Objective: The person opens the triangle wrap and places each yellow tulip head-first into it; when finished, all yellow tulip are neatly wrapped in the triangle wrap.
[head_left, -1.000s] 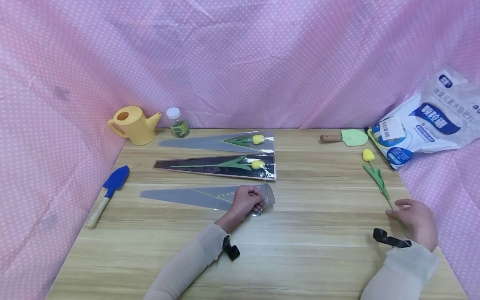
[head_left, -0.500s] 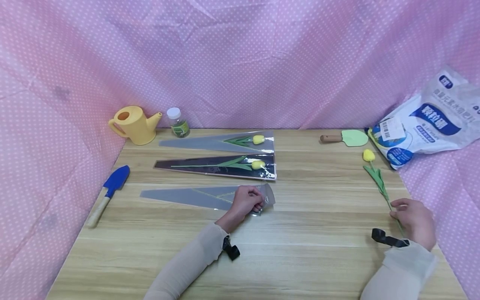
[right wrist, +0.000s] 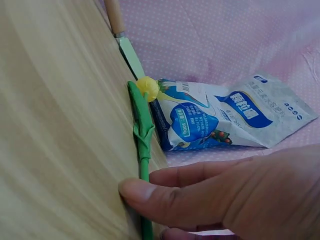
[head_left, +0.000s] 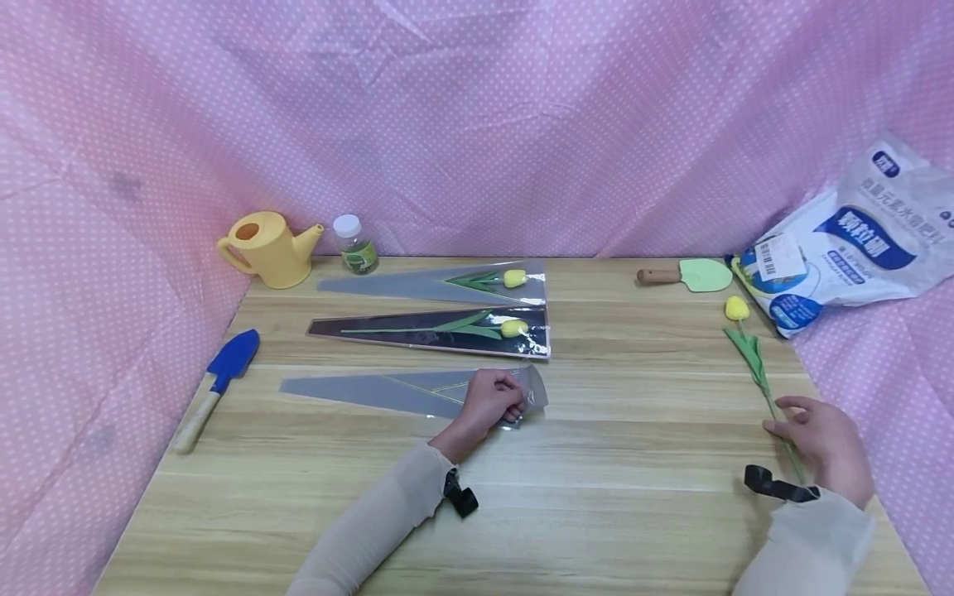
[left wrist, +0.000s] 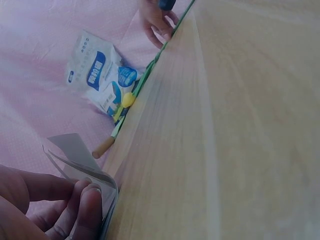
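Note:
A flat clear flower sleeve (head_left: pixel 358 393) with thin gold lines lies nearest me on the table. My left hand (head_left: pixel 492 399) pinches the layers at its wide end; the left wrist view shows thumb and fingertips together on the parted film (left wrist: pixel 82 167). At the right lies a yellow tulip (head_left: pixel 754 364) with green leaves. My right hand (head_left: pixel 823 439) is at its stem, the thumb laid across it and the index finger fairly straight beside it, a gap showing between them. Two more sleeves, one clear (head_left: pixel 395 285) and one dark (head_left: pixel 387 327), each hold a yellow tulip.
A yellow watering can (head_left: pixel 270 252) and a white-capped jar (head_left: pixel 358 248) stand at the back left. A blue trowel (head_left: pixel 224 381) lies along the left edge. Toward the back right are a small green spade (head_left: pixel 704 275) and a white printed bag (head_left: pixel 835 248).
My right hand has shifted slightly around the tulip stem, and the stem's lower end has swung a little left. The left hand has stayed on the sleeve.

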`<state>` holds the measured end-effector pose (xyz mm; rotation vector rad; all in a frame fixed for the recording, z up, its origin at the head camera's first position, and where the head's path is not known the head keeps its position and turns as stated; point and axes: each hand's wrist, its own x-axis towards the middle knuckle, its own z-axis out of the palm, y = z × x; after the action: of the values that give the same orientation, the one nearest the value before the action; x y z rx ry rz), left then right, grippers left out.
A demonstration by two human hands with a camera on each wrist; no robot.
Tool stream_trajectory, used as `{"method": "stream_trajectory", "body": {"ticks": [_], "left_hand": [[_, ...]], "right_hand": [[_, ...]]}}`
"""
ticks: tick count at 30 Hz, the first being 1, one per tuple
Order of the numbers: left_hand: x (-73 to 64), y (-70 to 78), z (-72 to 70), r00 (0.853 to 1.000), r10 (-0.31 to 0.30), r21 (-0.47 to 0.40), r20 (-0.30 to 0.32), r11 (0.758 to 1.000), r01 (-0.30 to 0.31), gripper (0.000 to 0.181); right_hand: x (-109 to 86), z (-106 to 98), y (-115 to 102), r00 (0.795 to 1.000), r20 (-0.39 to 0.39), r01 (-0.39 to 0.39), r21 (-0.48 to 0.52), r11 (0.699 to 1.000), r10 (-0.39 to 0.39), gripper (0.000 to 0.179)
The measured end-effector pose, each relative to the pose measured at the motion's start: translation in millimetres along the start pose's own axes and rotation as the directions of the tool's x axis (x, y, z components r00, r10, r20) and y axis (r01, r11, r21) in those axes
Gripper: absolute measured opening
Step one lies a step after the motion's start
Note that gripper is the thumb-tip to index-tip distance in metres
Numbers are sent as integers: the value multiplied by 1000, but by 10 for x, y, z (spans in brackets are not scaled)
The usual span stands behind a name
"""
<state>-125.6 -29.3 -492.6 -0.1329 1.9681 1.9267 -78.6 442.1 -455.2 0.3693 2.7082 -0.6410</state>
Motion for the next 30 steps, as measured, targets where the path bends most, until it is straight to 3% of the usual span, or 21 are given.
{"method": "stream_trajectory", "body": {"ticks": [11, 21, 30], "left_hand": [[15, 2, -11, 1000, -4, 0, -8, 1000, 4, 7], [2, 15, -17, 1000, -4, 9, -12, 1000, 4, 8], [-1, 6, 0, 1000, -4, -4, -6, 1000, 4, 7]], "right_hand": [[-1, 113, -12, 992, -84, 91, -63, 994, -96, 53], [6, 200, -110, 979, -177, 91, -51, 995, -98, 44], [54, 159, -243, 1000, 7, -21, 92, 996, 21, 52]]}}
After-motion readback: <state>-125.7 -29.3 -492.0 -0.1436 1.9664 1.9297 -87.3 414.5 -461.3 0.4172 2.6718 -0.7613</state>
